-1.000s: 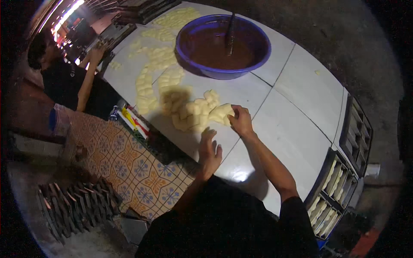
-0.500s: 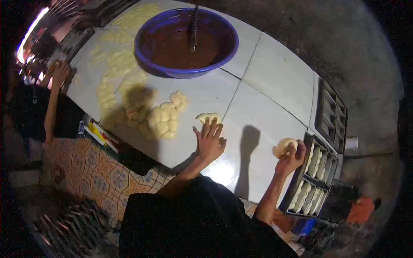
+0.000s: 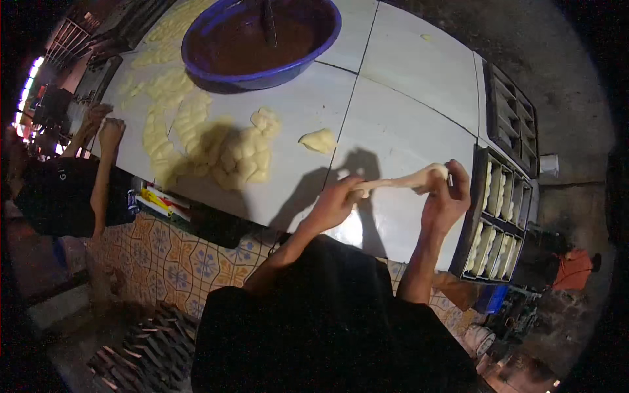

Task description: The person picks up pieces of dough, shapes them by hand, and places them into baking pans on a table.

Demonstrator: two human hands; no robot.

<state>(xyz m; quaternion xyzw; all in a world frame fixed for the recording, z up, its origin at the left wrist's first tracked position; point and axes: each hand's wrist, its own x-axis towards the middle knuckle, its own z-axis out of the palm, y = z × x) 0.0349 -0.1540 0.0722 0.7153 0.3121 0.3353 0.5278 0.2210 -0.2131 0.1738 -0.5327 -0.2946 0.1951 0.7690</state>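
Note:
A strip of pale dough (image 3: 400, 182) is stretched between my two hands above the white tiled table. My left hand (image 3: 335, 204) pinches its thinner end. The thicker, rounded end is gripped in my right hand (image 3: 447, 196), close to a dark baking tin. Beyond my left hand lies a loose piece of dough (image 3: 318, 141), touched by neither hand. Farther left sits a cluster of dough pieces (image 3: 246, 157), partly in shadow.
A blue basin (image 3: 262, 80) of brown filling with a dark stick stands at the far side. Rows of dough (image 3: 164, 105) cover the table's left. At right, one tin (image 3: 488, 213) holds twisted dough strips; another tin (image 3: 514, 121) lies beyond. A co-worker's hands (image 3: 105, 128) are at the left edge.
My left hand has left the loose dough piece and moved right to take one end of the dough in my right hand. That dough is now lifted and drawn out long.

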